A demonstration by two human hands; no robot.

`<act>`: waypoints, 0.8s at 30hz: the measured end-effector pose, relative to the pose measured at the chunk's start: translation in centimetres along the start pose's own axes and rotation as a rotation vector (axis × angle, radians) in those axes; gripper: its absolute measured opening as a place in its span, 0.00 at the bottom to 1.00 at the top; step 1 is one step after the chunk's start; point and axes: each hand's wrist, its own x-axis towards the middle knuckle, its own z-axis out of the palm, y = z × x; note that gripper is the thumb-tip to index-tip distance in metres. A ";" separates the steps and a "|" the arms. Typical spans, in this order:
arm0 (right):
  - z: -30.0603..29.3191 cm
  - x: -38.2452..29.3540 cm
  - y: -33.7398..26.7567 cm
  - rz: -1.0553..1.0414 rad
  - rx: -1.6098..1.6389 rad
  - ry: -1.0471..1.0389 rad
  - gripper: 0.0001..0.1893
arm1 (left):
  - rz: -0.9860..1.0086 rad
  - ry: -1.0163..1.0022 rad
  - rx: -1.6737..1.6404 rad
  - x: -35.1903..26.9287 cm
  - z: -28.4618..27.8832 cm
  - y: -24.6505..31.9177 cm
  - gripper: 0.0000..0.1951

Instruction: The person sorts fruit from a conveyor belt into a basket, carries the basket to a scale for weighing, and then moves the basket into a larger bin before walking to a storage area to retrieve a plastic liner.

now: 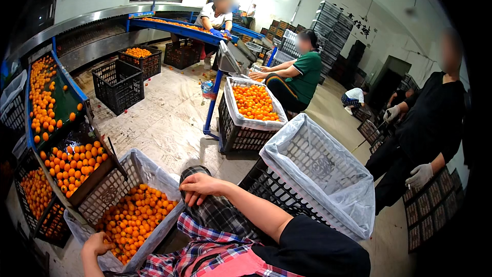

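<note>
My left hand rests at the rim of a plastic crate with a translucent white liner. Its fingers curl inward beside small orange tomatoes heaped in that crate; whether they grasp anything is hidden. My right hand lies loosely over my knee in checked trousers, holding nothing, its fingers hanging apart. Above the crate, more tomatoes lie at the lower end of a sorting chute. To my right stands a second black crate, its liner draped over the rim with no fruit inside.
A lined crate of tomatoes stands ahead, beside a blue post. A green-topped person and a person in blue gloves work beyond. At right stands a black-clothed person. A black crate sits on the floor.
</note>
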 end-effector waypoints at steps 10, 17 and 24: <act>0.2 -0.2 -0.1 0.002 0.002 0.023 0.19 | 0.093 0.124 0.053 -0.6 0.6 -0.2 0.20; 0.3 -0.4 -0.4 0.014 -0.012 0.040 0.20 | 0.022 0.076 0.024 -1.4 0.1 0.7 0.21; 0.3 -0.4 -0.4 0.010 0.001 0.031 0.20 | 0.041 0.088 0.059 -1.2 0.2 0.6 0.22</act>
